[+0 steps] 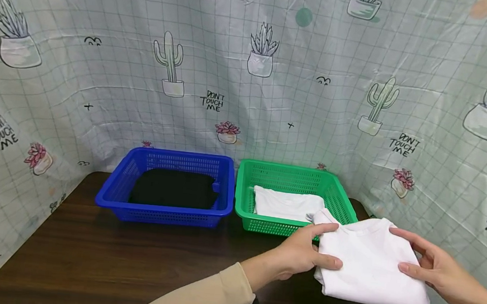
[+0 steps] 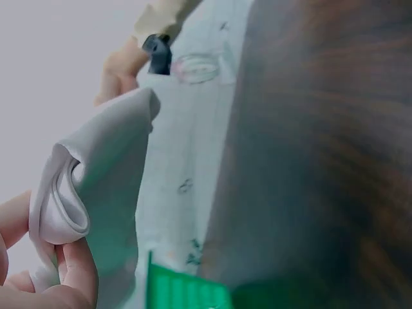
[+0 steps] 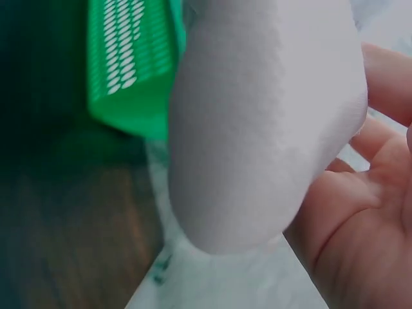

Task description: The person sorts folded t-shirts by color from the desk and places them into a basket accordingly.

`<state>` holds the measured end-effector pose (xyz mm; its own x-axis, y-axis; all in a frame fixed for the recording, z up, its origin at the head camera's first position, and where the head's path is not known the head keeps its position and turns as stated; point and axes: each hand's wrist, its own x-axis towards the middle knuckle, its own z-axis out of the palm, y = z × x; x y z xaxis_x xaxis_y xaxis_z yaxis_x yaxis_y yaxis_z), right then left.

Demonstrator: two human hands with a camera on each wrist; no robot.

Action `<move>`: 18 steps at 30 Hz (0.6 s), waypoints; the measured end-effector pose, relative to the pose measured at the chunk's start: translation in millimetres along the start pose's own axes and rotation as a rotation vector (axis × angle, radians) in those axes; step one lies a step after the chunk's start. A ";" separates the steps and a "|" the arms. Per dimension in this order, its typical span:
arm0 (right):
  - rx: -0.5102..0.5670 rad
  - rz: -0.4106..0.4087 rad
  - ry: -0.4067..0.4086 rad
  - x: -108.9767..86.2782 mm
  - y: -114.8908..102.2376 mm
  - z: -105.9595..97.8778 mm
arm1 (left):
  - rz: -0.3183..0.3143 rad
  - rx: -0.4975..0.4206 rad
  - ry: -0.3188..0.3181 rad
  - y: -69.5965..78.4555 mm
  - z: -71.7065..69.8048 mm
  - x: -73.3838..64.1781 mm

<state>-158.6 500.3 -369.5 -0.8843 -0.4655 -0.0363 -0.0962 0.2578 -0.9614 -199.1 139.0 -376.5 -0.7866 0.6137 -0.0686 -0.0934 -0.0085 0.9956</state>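
A folded white T-shirt (image 1: 371,269) with its neckline toward the baskets is held up over the right part of the table. My left hand (image 1: 304,252) grips its left edge, thumb on top and the other fingers partly hidden by cloth. At the opposite edge my right hand (image 1: 440,269) holds it the same way. In the left wrist view the rolled layers of the shirt (image 2: 64,199) show between the fingers. The right wrist view has the shirt's rounded fold (image 3: 238,141) beside the palm. Behind the shirt stands a green basket (image 1: 247,222) with another folded white garment (image 1: 287,203) inside.
A blue basket (image 1: 161,215) holding folded black cloth (image 1: 175,188) stands left of the green one, near the back edge of the dark wooden table (image 1: 125,263). A patterned curtain (image 1: 210,133) hangs close around the back and sides.
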 end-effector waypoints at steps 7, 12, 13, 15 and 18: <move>-0.107 -0.075 0.080 47.4 -28.0 4.4 | 0.100 0.056 0.001 19.3 -44.3 10.1; -0.157 -0.053 0.173 94.9 -30.4 6.0 | 0.106 0.088 0.008 20.0 -87.1 34.5; -0.158 -0.042 0.186 104.3 -30.3 6.1 | 0.097 0.087 0.014 19.9 -95.2 38.8; -0.150 -0.027 0.198 122.9 -30.5 4.9 | 0.085 0.095 0.030 20.7 -110.6 46.6; -0.144 0.004 0.211 150.7 -30.4 3.2 | 0.064 0.121 0.073 23.6 -130.2 57.3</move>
<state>-287.5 419.7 -346.6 -0.9592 -0.2810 0.0318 -0.1428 0.3843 -0.9121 -325.9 71.2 -365.3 -0.8313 0.5557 -0.0051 0.0291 0.0527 0.9982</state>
